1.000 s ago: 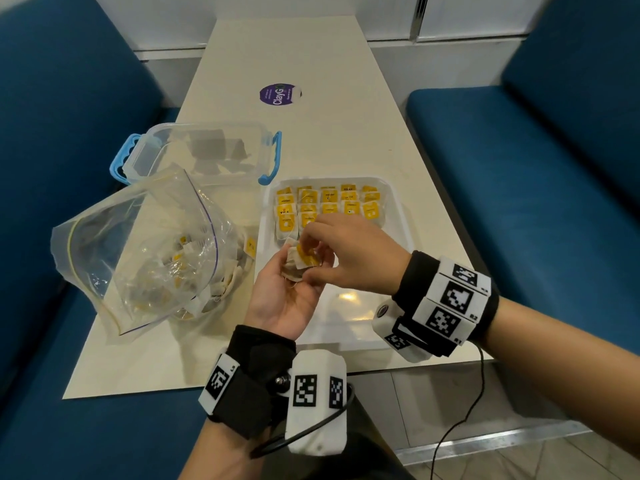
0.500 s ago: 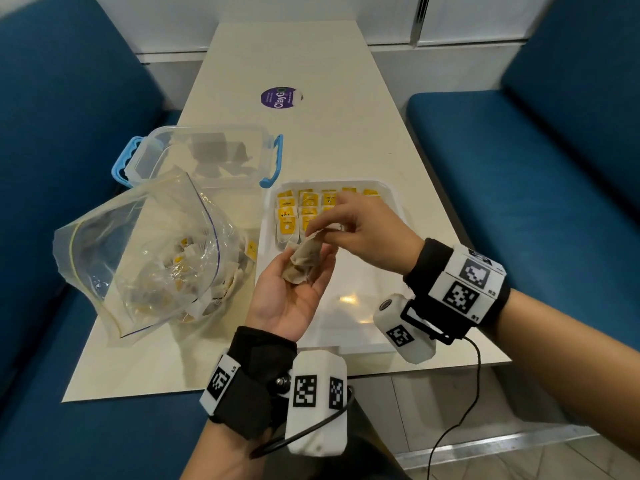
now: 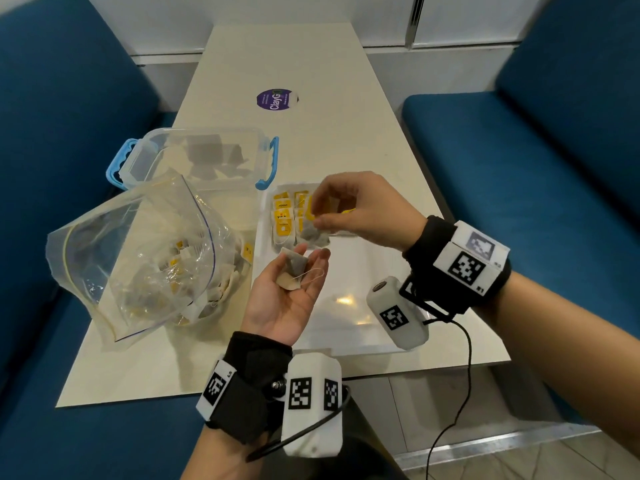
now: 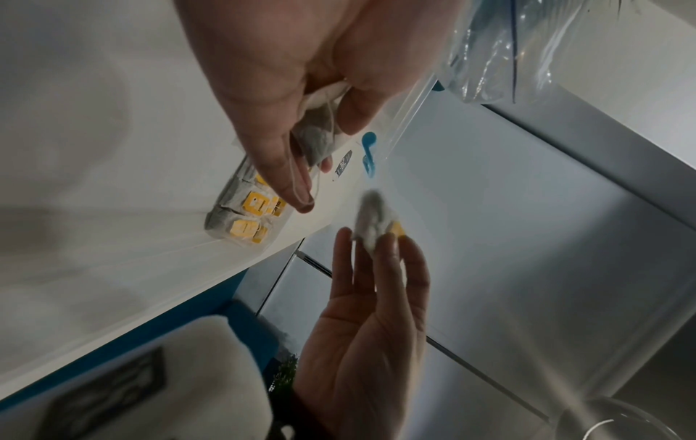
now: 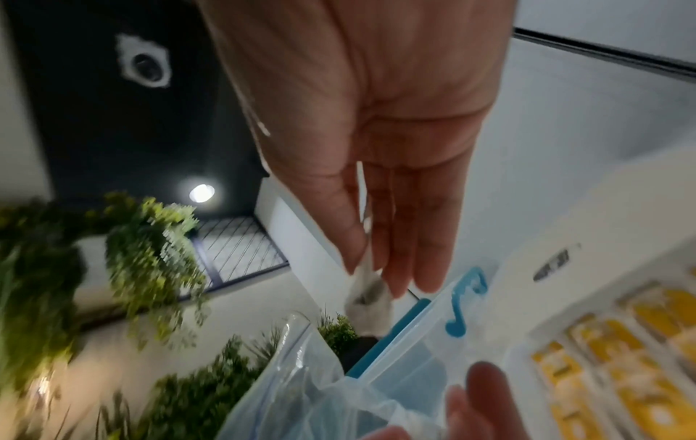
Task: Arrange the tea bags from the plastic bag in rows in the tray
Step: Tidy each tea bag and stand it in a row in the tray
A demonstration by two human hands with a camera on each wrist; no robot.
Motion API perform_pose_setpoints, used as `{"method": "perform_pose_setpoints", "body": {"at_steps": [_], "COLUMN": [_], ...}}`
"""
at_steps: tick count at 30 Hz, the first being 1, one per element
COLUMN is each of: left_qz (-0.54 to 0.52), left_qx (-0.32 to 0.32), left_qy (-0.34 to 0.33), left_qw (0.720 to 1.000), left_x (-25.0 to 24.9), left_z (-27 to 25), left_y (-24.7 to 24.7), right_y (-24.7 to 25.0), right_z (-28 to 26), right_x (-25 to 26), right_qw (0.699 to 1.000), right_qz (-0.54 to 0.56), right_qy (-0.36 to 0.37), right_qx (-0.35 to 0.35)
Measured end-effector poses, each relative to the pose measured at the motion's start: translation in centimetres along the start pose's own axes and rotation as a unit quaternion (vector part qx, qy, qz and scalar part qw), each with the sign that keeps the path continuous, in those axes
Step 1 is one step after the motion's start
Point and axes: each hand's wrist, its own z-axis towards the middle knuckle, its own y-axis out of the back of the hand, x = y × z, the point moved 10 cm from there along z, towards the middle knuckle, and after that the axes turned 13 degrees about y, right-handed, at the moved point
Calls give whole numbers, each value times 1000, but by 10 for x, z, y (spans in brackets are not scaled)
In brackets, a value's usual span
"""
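Note:
A white tray (image 3: 349, 268) lies on the table with rows of yellow-tagged tea bags (image 3: 284, 216) at its far end. My right hand (image 3: 322, 211) hovers over those rows and pinches a grey tea bag (image 3: 313, 233) that hangs from its fingertips; it shows too in the right wrist view (image 5: 367, 294). My left hand (image 3: 310, 258) is palm up at the tray's left edge, thumb against another tea bag (image 3: 292, 271) lying on its fingers, string trailing. The clear plastic bag (image 3: 138, 254) with several tea bags lies open to the left.
A clear lidded box (image 3: 197, 157) with blue handles stands behind the plastic bag. A purple sticker (image 3: 275, 99) marks the table further back. Blue bench seats (image 3: 519, 185) flank the table on both sides. The near half of the tray holds no tea bags.
My right hand took a tea bag from the left palm and carried it away over the tray's filled rows. The left hand stayed put, still holding a tea bag.

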Motion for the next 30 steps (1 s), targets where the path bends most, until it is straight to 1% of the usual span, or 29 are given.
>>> {"method": "perform_pose_setpoints", "body": {"at_steps": [2, 3, 6, 11, 15, 19, 23, 27, 30], "left_qz": [5, 5, 3, 1, -2, -4, 1, 3, 2], "left_qx": [-5, -5, -6, -1, -2, -4, -5, -7, -7], "left_qy": [-2, -3, -3, 2, 0, 1, 2, 3, 6], "left_qw": [1000, 1000, 1000, 1000, 1000, 1000, 1000, 1000, 1000], "left_x": [0, 0, 0, -1, -1, 0, 1, 1, 3], "left_z": [-1, -1, -2, -2, -2, -1, 0, 2, 2], "left_y": [2, 2, 4, 4, 6, 7, 7, 7, 7], "right_y": [1, 2, 6, 2, 3, -10, -8, -15, -18], "right_z": [2, 3, 9, 18, 20, 19, 19, 9, 2], "right_x": [-8, -12, -22, -47, -64, -87, -99, -122, -135], "right_qw": [999, 999, 999, 996, 992, 990, 986, 981, 972], "right_qz": [37, 38, -1, -63, -98, -57, -93, -16, 9], "right_qy": [-22, -32, -42, -65, -81, -122, -134, -196, -234], "right_qx": [-14, -19, -30, -3, -7, 28, 14, -4, -29]}}
